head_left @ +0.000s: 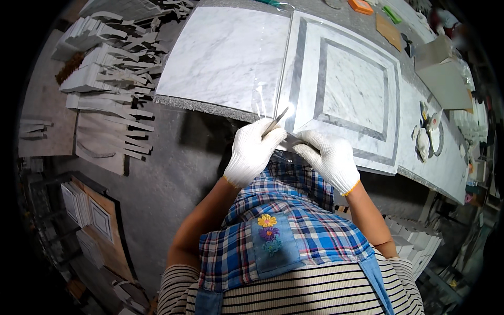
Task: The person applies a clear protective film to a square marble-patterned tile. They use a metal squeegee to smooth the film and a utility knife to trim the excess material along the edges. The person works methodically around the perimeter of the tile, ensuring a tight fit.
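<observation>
Both my hands wear white knit gloves and meet at the near edge of the stone table. My left hand pinches a thin, pointed grey strip that sticks up past the fingertips; whether it is a blade or stone I cannot tell. Close beside it, my right hand is closed with a small dark flat piece at its fingertips. Shiny clear plastic film shows just below the hands. Beyond them lies a square marble panel with inlaid grey frames, next to a plain white marble slab.
Stacks of white stone strips stand at the left. Small tools and bits lie on the table's right side, near a pale box. An orange item and brown cardboard lie at the back. Framed panels rest lower left.
</observation>
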A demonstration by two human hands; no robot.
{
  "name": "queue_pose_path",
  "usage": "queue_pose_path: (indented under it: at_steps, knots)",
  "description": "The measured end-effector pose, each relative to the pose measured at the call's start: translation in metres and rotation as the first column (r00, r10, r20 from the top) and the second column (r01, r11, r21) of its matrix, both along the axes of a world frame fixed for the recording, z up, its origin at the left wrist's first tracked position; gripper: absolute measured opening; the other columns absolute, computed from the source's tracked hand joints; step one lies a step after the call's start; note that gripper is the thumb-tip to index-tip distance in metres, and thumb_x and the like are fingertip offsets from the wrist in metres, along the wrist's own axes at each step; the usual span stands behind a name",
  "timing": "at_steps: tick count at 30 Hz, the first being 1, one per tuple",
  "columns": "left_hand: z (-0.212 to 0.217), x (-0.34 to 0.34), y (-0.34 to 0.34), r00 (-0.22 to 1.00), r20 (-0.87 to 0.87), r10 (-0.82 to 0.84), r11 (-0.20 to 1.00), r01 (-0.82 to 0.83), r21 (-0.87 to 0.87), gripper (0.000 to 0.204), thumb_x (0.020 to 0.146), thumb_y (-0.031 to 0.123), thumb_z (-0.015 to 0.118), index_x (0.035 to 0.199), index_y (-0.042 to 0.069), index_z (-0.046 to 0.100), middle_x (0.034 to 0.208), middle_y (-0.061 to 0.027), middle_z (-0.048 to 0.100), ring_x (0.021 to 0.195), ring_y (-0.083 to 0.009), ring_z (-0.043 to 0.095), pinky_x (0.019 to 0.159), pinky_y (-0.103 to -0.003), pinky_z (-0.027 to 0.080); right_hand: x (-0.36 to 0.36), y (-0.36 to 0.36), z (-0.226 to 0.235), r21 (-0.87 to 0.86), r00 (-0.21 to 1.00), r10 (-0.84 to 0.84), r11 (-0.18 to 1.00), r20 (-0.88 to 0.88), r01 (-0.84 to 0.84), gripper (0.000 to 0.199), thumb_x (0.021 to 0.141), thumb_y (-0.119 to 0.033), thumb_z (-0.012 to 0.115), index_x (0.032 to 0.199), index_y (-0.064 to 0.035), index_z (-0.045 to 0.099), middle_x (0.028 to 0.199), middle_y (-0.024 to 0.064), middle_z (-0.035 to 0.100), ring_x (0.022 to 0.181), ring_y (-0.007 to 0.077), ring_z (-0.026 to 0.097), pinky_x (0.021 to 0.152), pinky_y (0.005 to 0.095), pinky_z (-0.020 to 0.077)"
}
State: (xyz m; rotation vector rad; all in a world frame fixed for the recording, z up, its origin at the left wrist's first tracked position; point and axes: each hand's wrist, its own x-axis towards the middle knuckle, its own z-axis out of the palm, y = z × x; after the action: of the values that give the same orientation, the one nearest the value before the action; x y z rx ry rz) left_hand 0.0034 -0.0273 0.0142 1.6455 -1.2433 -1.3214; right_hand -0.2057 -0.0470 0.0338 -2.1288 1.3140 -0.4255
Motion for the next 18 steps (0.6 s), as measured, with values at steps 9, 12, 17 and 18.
queue_pose_path:
  at_steps: [9,12,17,18]
  knots:
    - [-0.003,-0.006,-0.003,0.994,0.053,-0.098,0.995,0.096,0.035,0.031,0.095,0.026,0.065,0.105,-0.003,0.072,0.083,-0.0171,0.070,0.077,-0.0197,0.067,0.073,-0.036,0.051,-0.019,-0.005,0.000,0.057,0.982,0.114,0.993,-0.147,-0.107,0.026,0.091,-0.030,0.076,0.109,-0.0115,0.078,0.086,0.0124,0.074,0.077,0.0296,0.071,0.071,0.0382,0.0553]
    - [-0.001,-0.007,-0.004,0.995,-0.042,0.088,0.996,-0.086,0.033,0.029,0.098,0.025,0.065,0.106,-0.002,0.072,0.080,-0.0103,0.068,0.075,-0.0150,0.062,0.073,-0.034,0.050,-0.021,-0.008,-0.004,0.060,0.978,0.121,0.992,-0.171,-0.112,0.029,0.092,-0.028,0.076,0.116,-0.0125,0.076,0.089,0.0122,0.075,0.080,0.0307,0.071,0.072,0.0389,0.0553]
    - [0.004,0.013,0.000,0.936,-0.100,0.338,0.928,-0.313,0.203,0.029,0.099,0.025,0.066,0.095,-0.003,0.068,0.070,0.0010,0.053,0.067,-0.0057,0.045,0.060,-0.029,0.040,-0.040,-0.008,-0.014,-0.057,0.971,0.094,0.992,-0.220,-0.109,0.036,0.093,-0.027,0.075,0.127,-0.0154,0.073,0.091,0.0113,0.075,0.082,0.0325,0.070,0.072,0.0408,0.0553]
    - [-0.006,0.016,0.006,0.934,-0.112,0.338,0.932,-0.315,0.181,0.029,0.099,0.025,0.067,0.092,-0.003,0.067,0.069,0.0018,0.051,0.066,-0.0051,0.044,0.058,-0.029,0.039,-0.041,-0.007,-0.014,-0.053,0.965,0.101,0.992,-0.241,-0.117,0.037,0.093,-0.027,0.075,0.128,-0.0162,0.073,0.090,0.0115,0.075,0.082,0.0325,0.070,0.072,0.0411,0.0553]
